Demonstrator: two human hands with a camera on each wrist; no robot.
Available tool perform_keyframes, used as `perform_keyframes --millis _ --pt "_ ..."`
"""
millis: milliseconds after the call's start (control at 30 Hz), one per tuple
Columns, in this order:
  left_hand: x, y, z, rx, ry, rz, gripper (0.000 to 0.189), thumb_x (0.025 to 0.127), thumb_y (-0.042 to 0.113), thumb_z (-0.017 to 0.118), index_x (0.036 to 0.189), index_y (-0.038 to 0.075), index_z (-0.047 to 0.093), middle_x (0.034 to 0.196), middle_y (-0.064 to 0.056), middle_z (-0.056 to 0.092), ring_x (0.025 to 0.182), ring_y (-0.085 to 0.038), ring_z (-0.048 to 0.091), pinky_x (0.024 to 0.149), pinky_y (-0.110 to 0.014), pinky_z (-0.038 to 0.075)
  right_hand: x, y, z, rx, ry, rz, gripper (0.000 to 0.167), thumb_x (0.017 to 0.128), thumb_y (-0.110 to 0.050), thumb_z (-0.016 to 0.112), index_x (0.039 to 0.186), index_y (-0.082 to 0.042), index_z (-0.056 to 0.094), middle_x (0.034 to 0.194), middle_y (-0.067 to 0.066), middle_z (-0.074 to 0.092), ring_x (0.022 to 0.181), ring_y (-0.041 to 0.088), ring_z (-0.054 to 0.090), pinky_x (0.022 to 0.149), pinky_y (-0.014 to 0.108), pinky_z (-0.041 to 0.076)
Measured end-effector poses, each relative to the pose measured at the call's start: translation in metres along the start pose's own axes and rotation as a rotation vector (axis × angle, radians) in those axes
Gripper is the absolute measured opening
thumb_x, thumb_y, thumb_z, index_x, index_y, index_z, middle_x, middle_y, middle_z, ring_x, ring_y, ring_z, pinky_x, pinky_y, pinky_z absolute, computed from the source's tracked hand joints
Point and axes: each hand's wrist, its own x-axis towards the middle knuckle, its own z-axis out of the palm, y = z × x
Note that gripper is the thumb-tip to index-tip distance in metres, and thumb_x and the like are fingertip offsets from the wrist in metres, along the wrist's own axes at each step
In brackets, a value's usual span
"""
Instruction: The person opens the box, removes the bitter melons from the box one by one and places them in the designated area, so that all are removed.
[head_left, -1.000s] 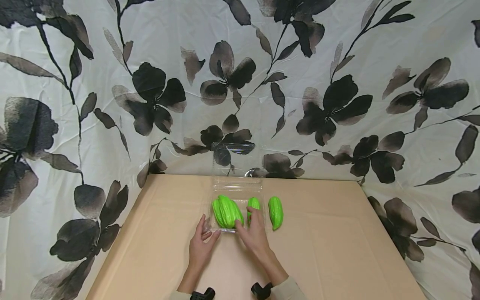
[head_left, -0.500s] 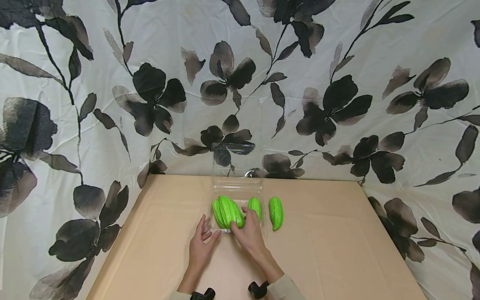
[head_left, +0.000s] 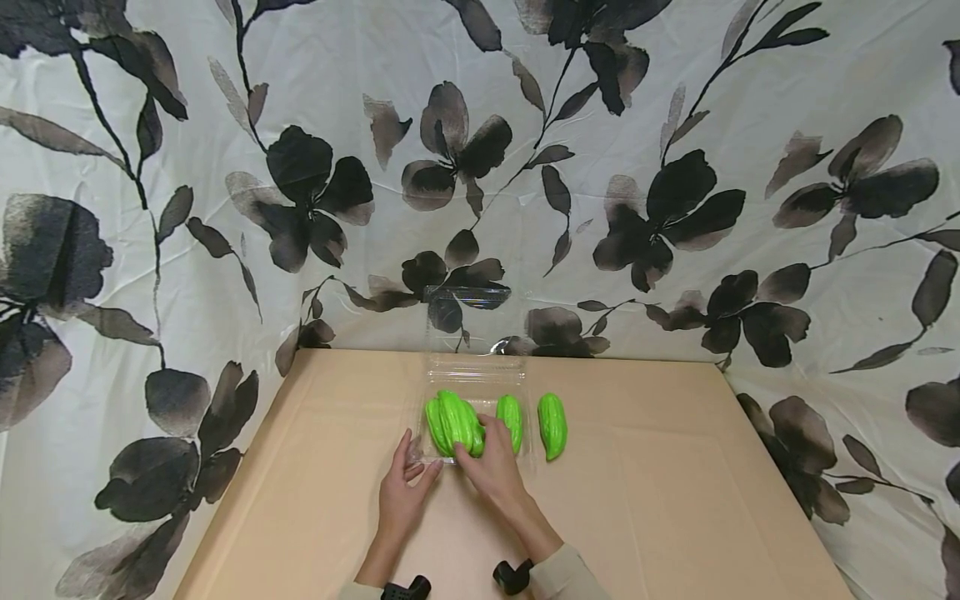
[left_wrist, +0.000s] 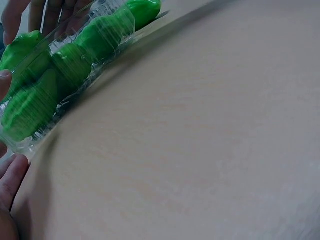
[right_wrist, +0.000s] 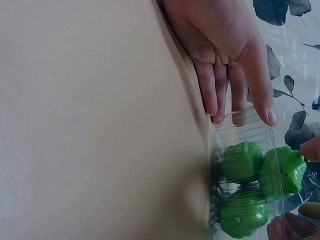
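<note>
A clear plastic clamshell box (head_left: 465,385) stands on the table with its lid raised at the back. Several ribbed green bitter melons (head_left: 444,421) lie bunched at its left, and one more melon (head_left: 510,421) sits apart at its right. My left hand (head_left: 401,496) grips the box's front left corner, thumb over the rim (right_wrist: 272,125) and fingers low against the side. Inside the box, my right hand (head_left: 495,467) holds the rightmost melon of the bunch (right_wrist: 285,172) between thumb and fingers. The hand covers part of it.
Another green bitter melon (head_left: 552,427) lies on the table just right of the box. Behind the tan tabletop (head_left: 660,467), a floral cloth (head_left: 555,250) hangs, close to the raised lid.
My right hand has shifted left inside the box, away from the right-hand melon, and the bunched melons sit closer together. The left hand stays at the corner.
</note>
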Motion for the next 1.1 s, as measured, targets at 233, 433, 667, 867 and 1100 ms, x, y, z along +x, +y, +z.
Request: perform_keyframes --millis 233,433,667,867,1100 --pt "0.0004 0.0001 0.0003 -0.003 0.000 0.001 0.081 0.088 0.041 0.076 0.156 0.021 0.036 0.150 -0.014 0.053 0.104 -0.032 0.073 0.091 -0.048 0.059 0.0003 -0.0014 0.0031 -0.013 -0.002 -0.002 0.062 0.083 -0.029 0.074 0.132 0.003 0.053 0.125 0.017 0.058 0.116 0.029 0.056 0.100 0.047 0.052" --pt "0.0006 -0.0004 0.0006 -0.001 0.003 -0.003 0.081 0.088 0.041 0.077 0.156 0.021 0.037 0.149 -0.014 0.053 0.104 -0.032 0.073 0.091 -0.048 0.060 0.0017 -0.0015 0.0062 -0.037 -0.017 -0.015 0.063 0.084 -0.030 0.073 0.133 0.005 0.053 0.126 0.019 0.059 0.118 0.031 0.057 0.102 0.047 0.052" --pt "0.0005 -0.0008 0.0010 -0.001 0.001 -0.006 0.081 0.088 0.041 0.077 0.156 0.021 0.036 0.150 -0.014 0.053 0.105 -0.032 0.073 0.091 -0.046 0.060 0.0015 -0.0017 0.0077 -0.065 -0.036 -0.015 0.062 0.085 -0.031 0.073 0.133 0.006 0.054 0.123 0.018 0.060 0.116 0.030 0.058 0.100 0.046 0.053" --pt "0.0004 0.0001 0.0009 0.001 0.002 -0.004 0.081 0.088 0.041 0.076 0.156 0.021 0.036 0.150 -0.014 0.052 0.105 -0.032 0.073 0.091 -0.046 0.060 0.0010 -0.0025 0.0074 -0.074 -0.047 -0.007 0.060 0.086 -0.031 0.072 0.131 0.005 0.056 0.122 0.017 0.060 0.116 0.030 0.058 0.099 0.046 0.053" --pt "-0.0002 0.0009 0.0009 -0.003 0.004 -0.005 0.081 0.088 0.041 0.077 0.155 0.021 0.037 0.150 -0.014 0.053 0.104 -0.032 0.073 0.091 -0.047 0.060 0.0001 -0.0017 0.0071 -0.071 -0.034 -0.010 0.057 0.086 -0.029 0.072 0.129 0.006 0.057 0.119 0.017 0.061 0.112 0.029 0.059 0.097 0.045 0.054"
